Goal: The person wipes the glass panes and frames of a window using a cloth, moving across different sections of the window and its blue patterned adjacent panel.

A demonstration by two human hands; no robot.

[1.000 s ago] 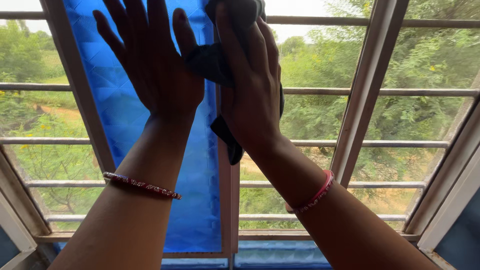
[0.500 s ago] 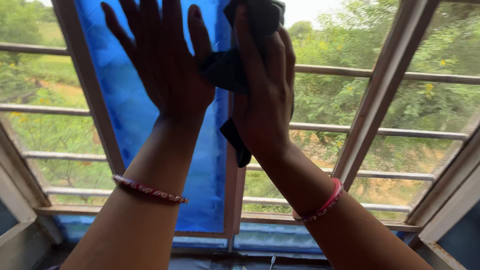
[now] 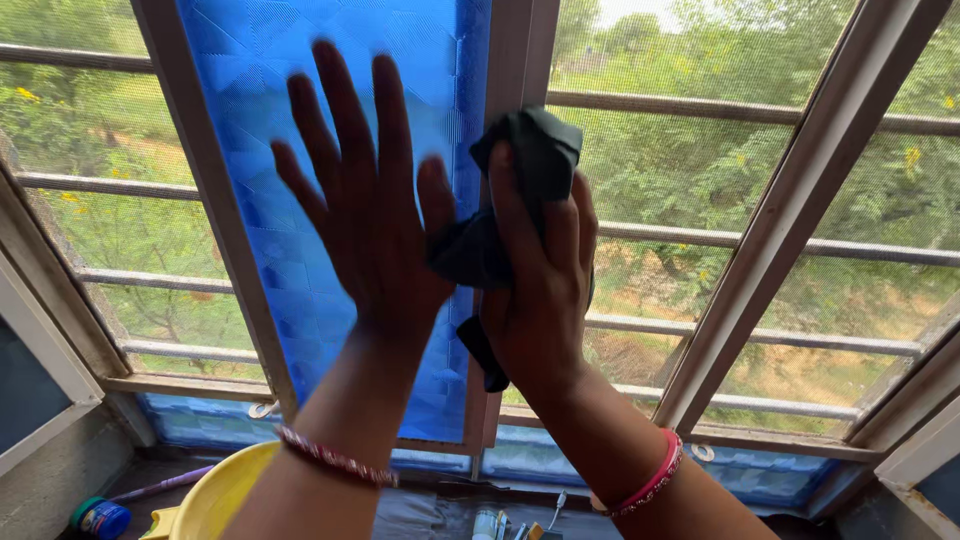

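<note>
Head view shows your left hand (image 3: 370,215) flat on the blue window film (image 3: 280,160), fingers spread open, while your right hand (image 3: 540,290) grips a dark cloth (image 3: 530,150) bunched against the wooden frame (image 3: 520,60) at 12 o'clock. Keep the left palm steady and press the cloth evenly along the film's edge — short, firm strokes. A yellow tub (image 3: 215,490) sits at 7 o'clock on the sill below.
</note>
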